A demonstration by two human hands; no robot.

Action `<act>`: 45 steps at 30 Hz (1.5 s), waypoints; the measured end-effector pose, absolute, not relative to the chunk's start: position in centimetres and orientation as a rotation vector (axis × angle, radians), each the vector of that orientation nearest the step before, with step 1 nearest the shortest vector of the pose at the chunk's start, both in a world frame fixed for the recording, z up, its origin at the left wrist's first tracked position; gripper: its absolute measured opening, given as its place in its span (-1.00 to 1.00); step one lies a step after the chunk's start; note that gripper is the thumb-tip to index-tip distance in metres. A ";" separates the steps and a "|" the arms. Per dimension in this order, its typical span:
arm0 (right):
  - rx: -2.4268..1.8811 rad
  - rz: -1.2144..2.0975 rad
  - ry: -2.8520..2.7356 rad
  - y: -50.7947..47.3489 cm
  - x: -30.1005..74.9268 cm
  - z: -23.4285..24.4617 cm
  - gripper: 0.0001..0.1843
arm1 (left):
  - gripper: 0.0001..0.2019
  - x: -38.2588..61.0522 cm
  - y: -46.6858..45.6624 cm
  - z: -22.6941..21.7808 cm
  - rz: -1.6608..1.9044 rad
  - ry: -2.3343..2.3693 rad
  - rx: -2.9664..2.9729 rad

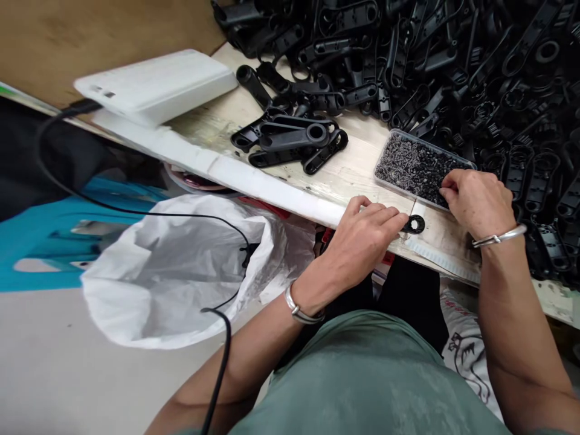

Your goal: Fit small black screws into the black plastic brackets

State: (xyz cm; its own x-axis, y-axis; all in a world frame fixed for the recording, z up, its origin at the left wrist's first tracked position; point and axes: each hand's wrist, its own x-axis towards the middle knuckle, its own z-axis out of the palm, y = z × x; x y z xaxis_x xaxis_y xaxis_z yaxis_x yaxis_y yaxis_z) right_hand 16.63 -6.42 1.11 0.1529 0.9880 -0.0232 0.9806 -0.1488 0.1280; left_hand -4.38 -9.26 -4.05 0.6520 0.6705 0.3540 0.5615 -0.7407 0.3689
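My left hand [365, 238] rests at the table's front edge, fingers curled around a small black ring-shaped plastic part [414, 224] that lies on the tabletop. My right hand [475, 202] reaches into a clear shallow tray [394, 154] filled with small dark screws, fingertips pinched together among them; what they hold is too small to see. Both wrists carry a silver bangle.
A big heap of black plastic lever parts [453, 54] covers the table's far side, with a few loose ones [290, 139] nearer the middle. A white box [158, 84] with a black cable sits at the left. Below the table edge hangs a white plastic bag [172, 272].
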 end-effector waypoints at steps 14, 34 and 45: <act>2.767 -1.115 2.340 -6.9 18.0 0.9 -0.95 | -0.78 -3.8 -1.8 -0.5 0.584 1.279 2.544; 2.660 -2.783 1.594 -8.8 17.3 0.6 -0.65 | -0.69 -0.2 -0.9 -0.6 0.293 1.161 2.708; 2.816 -2.672 1.739 -9.6 17.0 0.3 -0.68 | -0.78 -0.8 -0.2 0.0 0.468 1.125 2.443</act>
